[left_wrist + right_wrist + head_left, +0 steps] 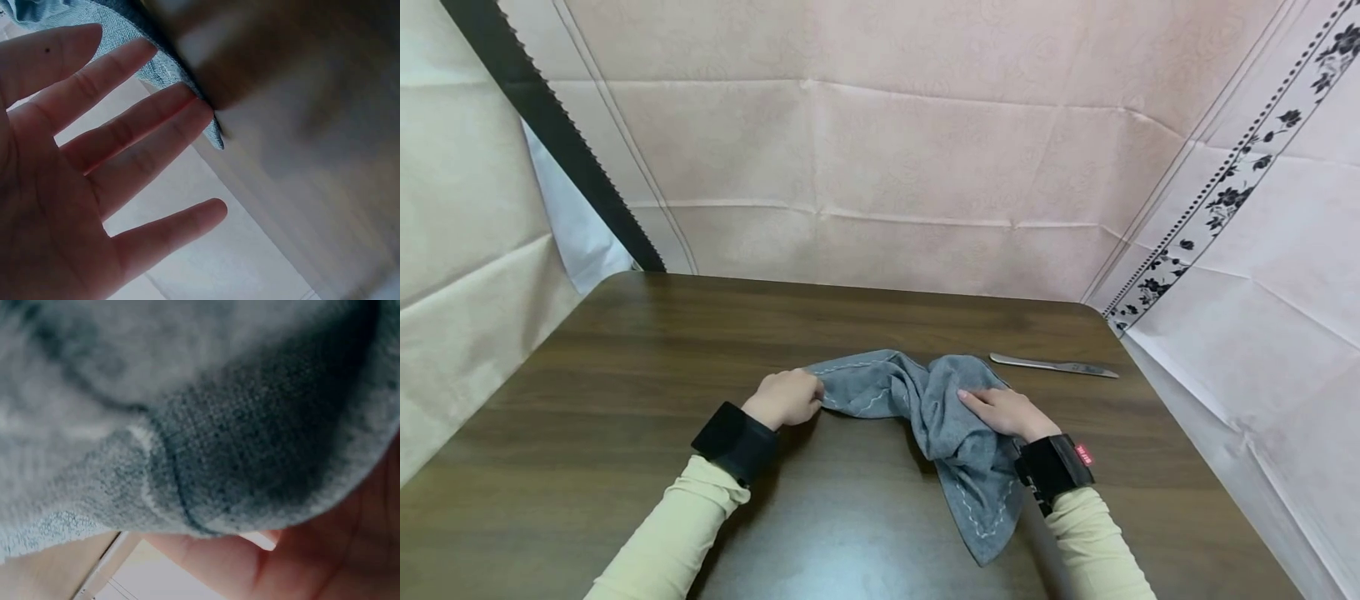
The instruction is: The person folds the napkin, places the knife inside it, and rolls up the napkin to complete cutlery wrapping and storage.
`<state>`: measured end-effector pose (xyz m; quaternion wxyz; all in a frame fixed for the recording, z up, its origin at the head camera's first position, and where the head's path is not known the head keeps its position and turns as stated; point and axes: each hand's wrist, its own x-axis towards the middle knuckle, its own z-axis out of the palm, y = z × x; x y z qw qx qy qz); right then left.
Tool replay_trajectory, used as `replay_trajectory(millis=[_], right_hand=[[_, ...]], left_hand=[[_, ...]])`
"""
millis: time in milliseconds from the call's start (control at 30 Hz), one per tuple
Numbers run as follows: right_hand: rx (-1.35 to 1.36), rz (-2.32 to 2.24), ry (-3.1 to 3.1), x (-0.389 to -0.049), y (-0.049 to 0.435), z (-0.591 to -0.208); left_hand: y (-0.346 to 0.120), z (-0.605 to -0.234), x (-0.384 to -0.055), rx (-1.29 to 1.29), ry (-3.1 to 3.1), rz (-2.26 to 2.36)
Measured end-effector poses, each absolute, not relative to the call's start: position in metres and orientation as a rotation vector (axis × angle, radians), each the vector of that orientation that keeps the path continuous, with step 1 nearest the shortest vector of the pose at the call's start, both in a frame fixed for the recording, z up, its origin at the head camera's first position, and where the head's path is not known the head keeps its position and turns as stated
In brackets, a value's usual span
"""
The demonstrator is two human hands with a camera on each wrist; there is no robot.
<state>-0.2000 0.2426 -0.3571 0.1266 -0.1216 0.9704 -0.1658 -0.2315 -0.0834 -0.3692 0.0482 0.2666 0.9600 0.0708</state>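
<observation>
A grey-blue cloth (876, 387) with white stitching lies bunched and twisted across the table, one pointed corner hanging toward the near side. At its left end is my left hand (786, 398). The left wrist view shows that hand's fingers (134, 134) straight and spread, with the cloth's edge (165, 65) just behind the fingertips. My right hand (1007, 412) grips the bunched right part of the cloth from above. In the right wrist view the cloth's folds (237, 444) fill most of the picture and hide most of the fingers; part of the palm (312, 562) shows below.
A table knife (1052, 365) lies on the brown wooden table (587, 433), just beyond the cloth at the right. Pale hanging sheets (887, 158) surround the table's far side and both sides. Both wrists wear black bands.
</observation>
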Motion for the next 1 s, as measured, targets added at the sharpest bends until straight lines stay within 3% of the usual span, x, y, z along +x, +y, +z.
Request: replay_trajectory(millis=[1000], right_hand=[[-0.317,-0.462,2.764,-0.207,0.242,-0.36]], left_hand=[[-0.139,-0.363,-0.246,0.415,2.979,-0.066]])
